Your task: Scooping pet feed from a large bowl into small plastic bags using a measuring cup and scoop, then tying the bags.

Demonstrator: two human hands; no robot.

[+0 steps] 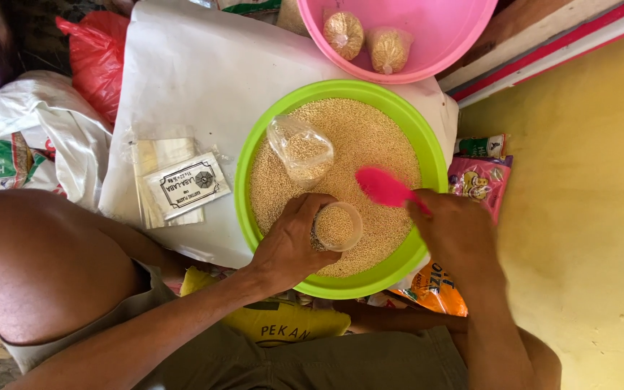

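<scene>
Centre of the frame: a lime-green basin (pixel 435 155) is sitting on a white sheet (pixel 204 79) and is holding a broad bed of small pale grains (pixel 370 137). The left hand (pixel 290 242) is reaching in over the basin's lower rim, its fingers curling around a small clear cup (pixel 337 226) that is filled level with the same grains; the cup is resting on or just above the grain bed, and which of the two cannot be told. The right hand (pixel 456 231) is entering from the lower right, fingers clenching the handle of a pink scoop (pixel 384 188), whose blade is lying over the grains just right of the cup. A clear plastic bag (pixel 301 148), partly filled with grains, is lying open on the grain bed, above and left of the cup.

Top of the frame: a pink basin (pixel 456 32) is holding two tied, filled grain packets (pixel 366 40). Left of the green basin, a stack of empty clear bags with a printed label (pixel 175 184) is lying on the white sheet. A red plastic bag (pixel 95 61) is showing at the upper left, and printed snack packets (pixel 482 177) are lying at the green basin's right edge.
</scene>
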